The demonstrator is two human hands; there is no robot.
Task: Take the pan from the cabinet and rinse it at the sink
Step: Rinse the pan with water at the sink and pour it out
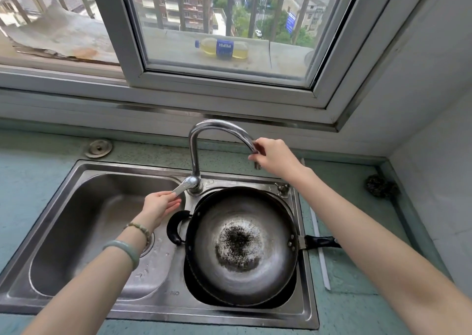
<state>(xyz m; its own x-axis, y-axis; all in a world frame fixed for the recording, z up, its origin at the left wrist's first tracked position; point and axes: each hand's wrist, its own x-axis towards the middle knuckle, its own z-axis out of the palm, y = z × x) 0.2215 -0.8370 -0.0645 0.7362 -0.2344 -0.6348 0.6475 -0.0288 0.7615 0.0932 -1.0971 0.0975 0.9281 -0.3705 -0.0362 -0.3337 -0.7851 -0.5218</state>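
Observation:
A dark round pan [241,245] with a scorched patch at its centre sits in the right basin of the steel double sink [163,301]. Its long black handle [321,241] points right over the counter, and a black loop handle [175,228] sticks out to the left. The chrome gooseneck faucet [201,130] rises behind the pan. My right hand [274,157] grips the spout near its outlet, which hangs above the counter behind the right basin. My left hand [159,205] pinches the faucet's lever [178,189]. No water is visible.
The left basin [84,222] holds nothing but its drain. A steel scouring pad [380,186] lies on the teal counter at the right wall. A round metal cap [98,147] sits behind the sink. A window with a bottle [222,49] outside is above.

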